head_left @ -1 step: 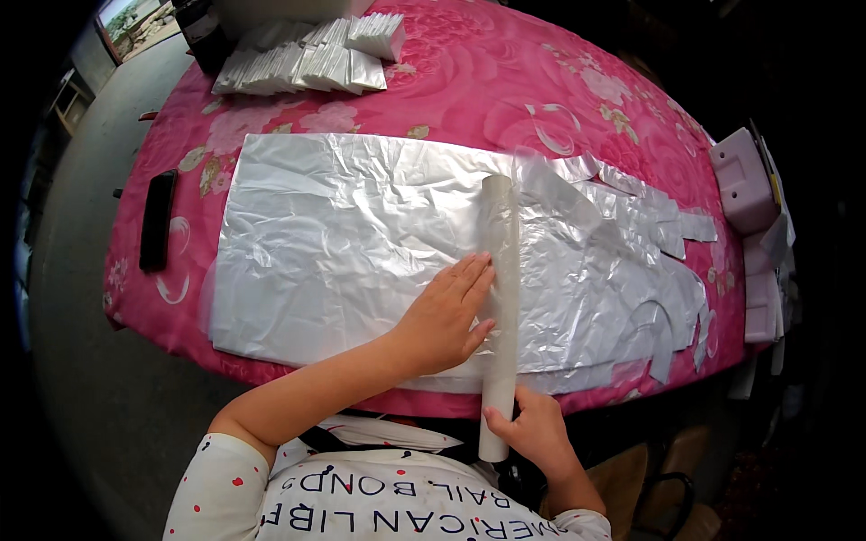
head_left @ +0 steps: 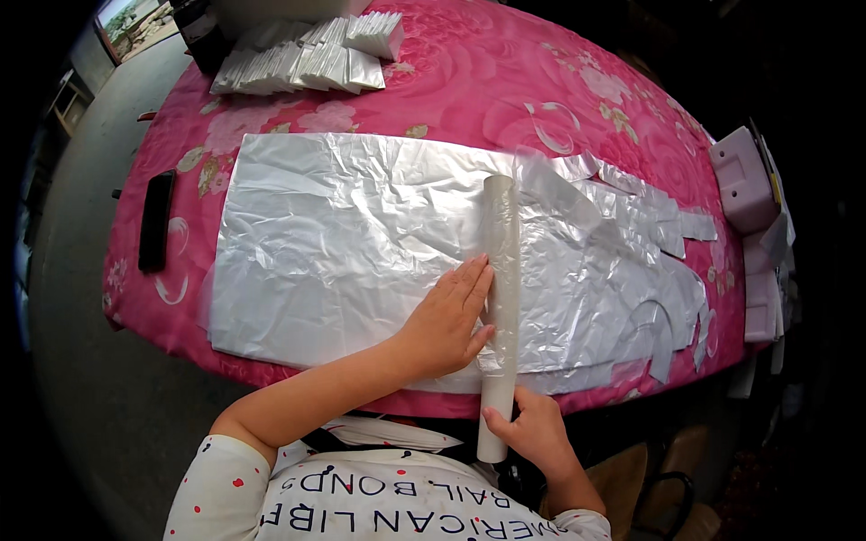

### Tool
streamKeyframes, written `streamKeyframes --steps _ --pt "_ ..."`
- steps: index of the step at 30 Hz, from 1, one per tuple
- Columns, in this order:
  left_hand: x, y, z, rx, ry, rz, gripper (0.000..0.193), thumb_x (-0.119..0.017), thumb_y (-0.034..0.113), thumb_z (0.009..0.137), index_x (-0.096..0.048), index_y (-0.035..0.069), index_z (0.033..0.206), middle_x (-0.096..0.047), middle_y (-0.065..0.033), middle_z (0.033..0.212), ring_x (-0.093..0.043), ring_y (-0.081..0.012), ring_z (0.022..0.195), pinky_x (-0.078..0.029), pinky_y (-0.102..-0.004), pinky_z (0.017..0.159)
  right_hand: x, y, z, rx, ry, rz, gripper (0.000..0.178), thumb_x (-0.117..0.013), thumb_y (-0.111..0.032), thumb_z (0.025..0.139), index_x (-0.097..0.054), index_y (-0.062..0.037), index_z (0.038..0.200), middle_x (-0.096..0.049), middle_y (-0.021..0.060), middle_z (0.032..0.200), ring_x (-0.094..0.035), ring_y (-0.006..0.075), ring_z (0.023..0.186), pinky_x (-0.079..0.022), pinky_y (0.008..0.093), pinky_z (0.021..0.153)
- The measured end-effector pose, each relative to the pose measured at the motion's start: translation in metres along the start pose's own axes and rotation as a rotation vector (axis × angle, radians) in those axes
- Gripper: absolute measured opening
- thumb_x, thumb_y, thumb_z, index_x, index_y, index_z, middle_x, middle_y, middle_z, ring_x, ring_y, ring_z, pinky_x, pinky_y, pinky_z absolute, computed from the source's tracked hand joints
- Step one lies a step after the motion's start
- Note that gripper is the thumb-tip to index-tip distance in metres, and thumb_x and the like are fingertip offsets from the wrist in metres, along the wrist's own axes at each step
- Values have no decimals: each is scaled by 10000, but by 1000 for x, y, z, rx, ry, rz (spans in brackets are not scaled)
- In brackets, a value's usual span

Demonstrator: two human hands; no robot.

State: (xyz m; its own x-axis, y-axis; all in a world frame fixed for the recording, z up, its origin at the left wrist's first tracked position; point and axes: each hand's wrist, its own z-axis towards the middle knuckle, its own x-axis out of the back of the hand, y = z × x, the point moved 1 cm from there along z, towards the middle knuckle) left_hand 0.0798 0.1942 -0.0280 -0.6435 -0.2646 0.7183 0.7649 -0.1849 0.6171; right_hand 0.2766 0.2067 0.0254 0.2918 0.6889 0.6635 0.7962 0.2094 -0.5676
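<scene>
A stack of thin, translucent silvery-white plastic bags (head_left: 334, 243) lies flat and wrinkled across the table. At its right end, the cut handle parts fan out. Across the stack lies a long pale tube (head_left: 501, 270), seemingly with plastic film around it, its near end jutting past the table edge toward me. My left hand (head_left: 446, 320) rests flat on the bags with fingers stretched, fingertips and thumb touching the tube's left side. Near the tube's lower end, my right hand (head_left: 532, 433) is closed around it, thumb on top; its other fingers are mostly hidden.
Pink flowered cloth (head_left: 469, 81) covers the table. A black phone (head_left: 157, 221) lies at the left edge. Folded white plastic packs (head_left: 302, 63) sit in rows at the far left, beside a dark container (head_left: 200, 34). Pale pink holders (head_left: 745, 180) stand along the right edge.
</scene>
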Motion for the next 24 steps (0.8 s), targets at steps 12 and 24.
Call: streamKeyframes --steps 12,24 --pt "-9 -4 -5 31 -133 287 697 -440 279 800 -271 -138 1333 -233 -293 1423 -175 -387 1362 -129 -444 1119 38 -38 89 162 99 9 416 -677 -337 794 -611 55 917 -659 163 739 -654 203 662 -501 294 617" --pt "-8 -4 -6 11 -123 287 716 -449 306 780 -301 -140 1320 -239 -295 1420 -176 -384 1363 -125 -440 1120 59 -48 239 332 58 1515 268 -496 -219 910 -539 -70 1128 -595 70 1110 -579 160 995 -464 300 837"
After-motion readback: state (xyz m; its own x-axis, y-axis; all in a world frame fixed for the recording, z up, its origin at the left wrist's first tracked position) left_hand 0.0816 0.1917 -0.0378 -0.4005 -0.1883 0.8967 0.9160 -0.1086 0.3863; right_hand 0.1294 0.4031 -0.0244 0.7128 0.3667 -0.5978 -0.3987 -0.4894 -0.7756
